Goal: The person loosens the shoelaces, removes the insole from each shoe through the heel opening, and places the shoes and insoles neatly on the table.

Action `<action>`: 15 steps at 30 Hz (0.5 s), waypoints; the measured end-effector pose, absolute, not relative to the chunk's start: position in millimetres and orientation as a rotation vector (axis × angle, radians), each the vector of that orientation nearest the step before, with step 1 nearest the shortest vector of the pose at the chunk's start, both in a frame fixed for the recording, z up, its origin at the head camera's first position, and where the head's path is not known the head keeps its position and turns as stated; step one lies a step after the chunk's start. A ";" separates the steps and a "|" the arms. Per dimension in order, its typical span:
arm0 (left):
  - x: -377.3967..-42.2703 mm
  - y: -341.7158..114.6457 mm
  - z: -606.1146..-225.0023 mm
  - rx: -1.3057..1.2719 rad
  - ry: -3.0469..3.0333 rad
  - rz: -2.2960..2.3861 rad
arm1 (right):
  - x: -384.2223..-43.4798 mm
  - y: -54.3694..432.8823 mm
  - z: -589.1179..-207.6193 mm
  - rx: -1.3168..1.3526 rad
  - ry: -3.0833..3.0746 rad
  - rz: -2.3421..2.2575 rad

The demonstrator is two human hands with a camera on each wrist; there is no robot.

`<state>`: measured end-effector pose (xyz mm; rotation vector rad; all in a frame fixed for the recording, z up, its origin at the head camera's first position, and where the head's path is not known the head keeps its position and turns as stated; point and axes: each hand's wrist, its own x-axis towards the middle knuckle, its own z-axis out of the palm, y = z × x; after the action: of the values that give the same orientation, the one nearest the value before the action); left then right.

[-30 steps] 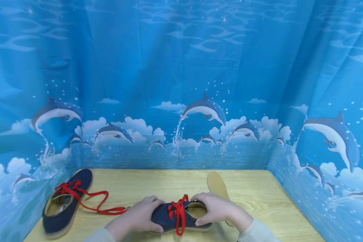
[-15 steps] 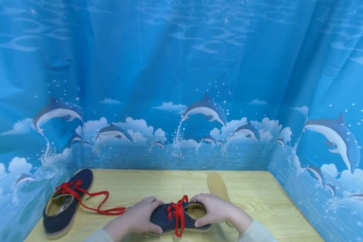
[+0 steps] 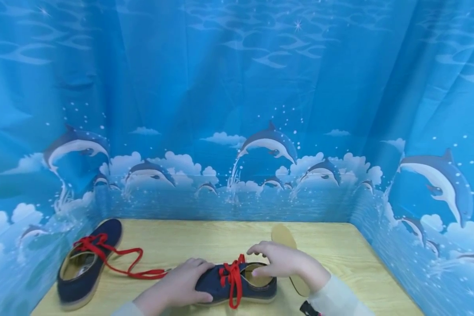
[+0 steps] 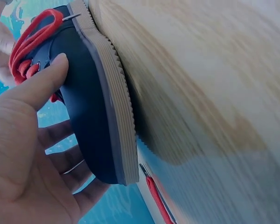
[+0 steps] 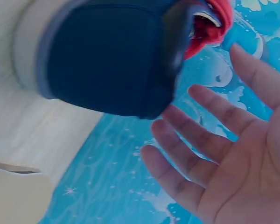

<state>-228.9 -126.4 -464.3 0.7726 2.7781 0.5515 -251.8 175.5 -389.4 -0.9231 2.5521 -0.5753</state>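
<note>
A navy shoe (image 3: 215, 285) with a tan sole and red laces (image 3: 235, 283) lies sideways at the table's front, toe to the left. My left hand (image 3: 181, 281) holds its toe, thumb on the near side and fingers on the far side. In the left wrist view, that thumb presses the navy upper (image 4: 86, 112) beside the lace loop. My right hand (image 3: 282, 261) hovers over the shoe's heel opening with fingers spread and nothing held. The right wrist view has its palm (image 5: 233, 172) facing the heel (image 5: 107, 60), fingertips close to the heel's edge.
A matching navy shoe (image 3: 84, 287) sits at the table's left, its long red laces (image 3: 146, 274) trailing toward my left hand. Partly behind my right forearm lies a tan insole (image 3: 284, 237). A dolphin-print curtain (image 3: 237, 109) encloses the wooden table (image 3: 339, 250).
My right hand has let go of the shoe's heel and lifted slightly up, its fingers opening. The left hand and both shoes stay where they were.
</note>
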 end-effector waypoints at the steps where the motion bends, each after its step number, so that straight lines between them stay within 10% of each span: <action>1: -228.3 -126.1 -463.8 0.772 2.787 0.544 | -252.7 172.8 -387.0 -0.938 2.568 -0.573; 15: -222.9 -125.2 -462.2 0.806 2.839 0.520 | -261.8 118.3 -379.8 -1.133 2.680 -0.444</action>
<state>-222.9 -125.2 -462.2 0.8055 2.8389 0.5205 -261.8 118.3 -379.8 -1.1325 2.6796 -0.4439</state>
